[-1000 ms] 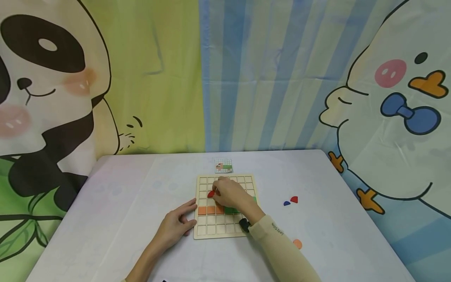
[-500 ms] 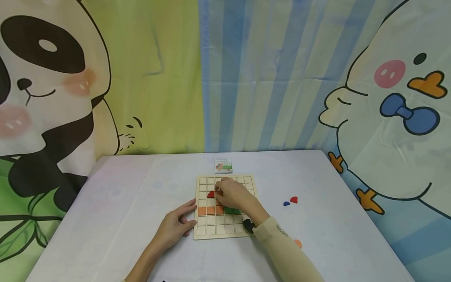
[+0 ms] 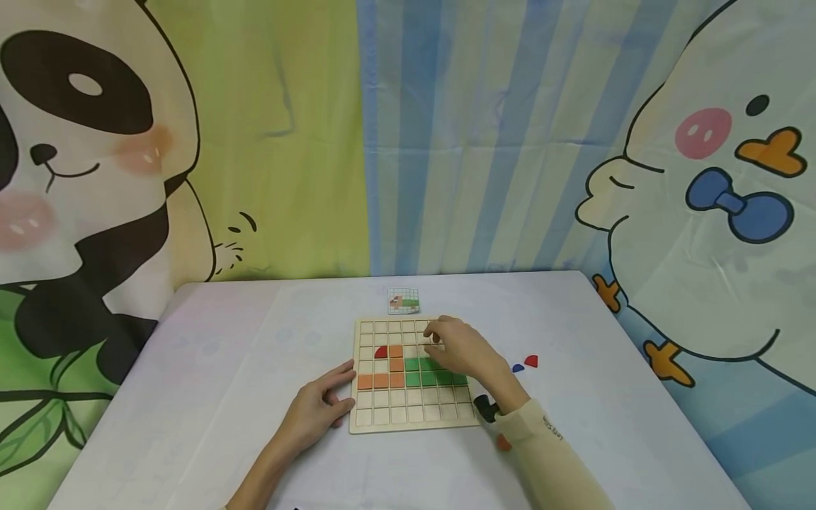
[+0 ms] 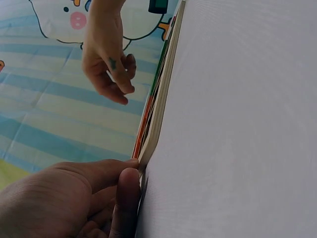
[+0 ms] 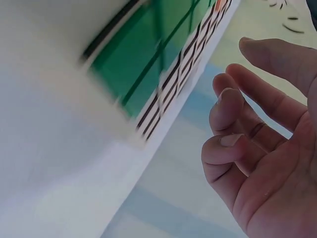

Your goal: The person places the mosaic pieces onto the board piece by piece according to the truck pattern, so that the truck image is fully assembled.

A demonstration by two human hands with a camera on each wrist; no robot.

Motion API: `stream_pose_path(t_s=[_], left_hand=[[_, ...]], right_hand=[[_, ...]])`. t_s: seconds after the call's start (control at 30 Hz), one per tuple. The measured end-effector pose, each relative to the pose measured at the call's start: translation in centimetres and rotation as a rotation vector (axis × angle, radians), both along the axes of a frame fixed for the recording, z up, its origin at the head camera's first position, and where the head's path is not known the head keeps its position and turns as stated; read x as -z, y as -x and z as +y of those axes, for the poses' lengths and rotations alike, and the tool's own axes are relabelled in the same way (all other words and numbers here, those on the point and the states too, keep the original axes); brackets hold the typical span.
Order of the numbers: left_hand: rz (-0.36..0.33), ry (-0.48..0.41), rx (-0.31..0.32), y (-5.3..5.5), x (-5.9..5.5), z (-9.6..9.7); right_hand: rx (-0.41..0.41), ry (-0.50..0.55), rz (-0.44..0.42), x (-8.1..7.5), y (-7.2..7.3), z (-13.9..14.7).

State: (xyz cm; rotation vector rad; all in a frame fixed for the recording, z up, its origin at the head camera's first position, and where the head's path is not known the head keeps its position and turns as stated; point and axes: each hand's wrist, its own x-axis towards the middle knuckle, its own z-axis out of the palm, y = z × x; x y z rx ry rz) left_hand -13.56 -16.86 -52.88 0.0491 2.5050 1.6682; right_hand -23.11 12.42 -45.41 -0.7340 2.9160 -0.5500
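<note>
A wooden grid board [image 3: 414,416] lies on the table, holding orange square tiles [image 3: 380,381], green square tiles [image 3: 428,378] and one red quarter-circle piece [image 3: 381,352]. My left hand [image 3: 312,411] rests at the board's left edge, its index finger and thumb touching the rim; the left wrist view shows the fingertips against the board's corner [image 4: 151,144]. Above the board's right side hovers my right hand [image 3: 462,347]. Its fingers are loosely bent with nothing between them, as the right wrist view shows. Some green tiles are hidden beneath it.
A small pattern card [image 3: 404,301] lies behind the board. To the right are a loose blue piece [image 3: 518,367] and a red quarter-circle [image 3: 532,361]. An orange piece [image 3: 503,443], partly hidden by the right sleeve, lies nearer. Printed curtains hang behind the table.
My right hand has drawn away from the orange column toward the board's right side, uncovering an orange tile beside the red quarter-circle. My left hand stays at the edge.
</note>
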Motion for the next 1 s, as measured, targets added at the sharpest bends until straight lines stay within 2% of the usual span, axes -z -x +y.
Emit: stream_pose_path(t_s=[0.23,0.5,0.8,1.0], left_hand=[[-0.012,0.009,-0.014,0.1,0.1,0.1],[-0.014,0.021,-0.019,0.0,0.3,0.1],[-0.035,0.008,-0.016,0.1,0.2,0.0],[-0.027,0.003,-0.016,0.0,0.1,0.1]], right_hand=[[0.085,-0.005,0.013,-0.2,-0.6,3.9],[0.152,-0.037,0.041,0.3,-1.2,8.6],[0.234,-0.037,0.006,0.9,-1.7,12.4],[0.253,-0.024,0.028,1.6,-2.5,14.7]])
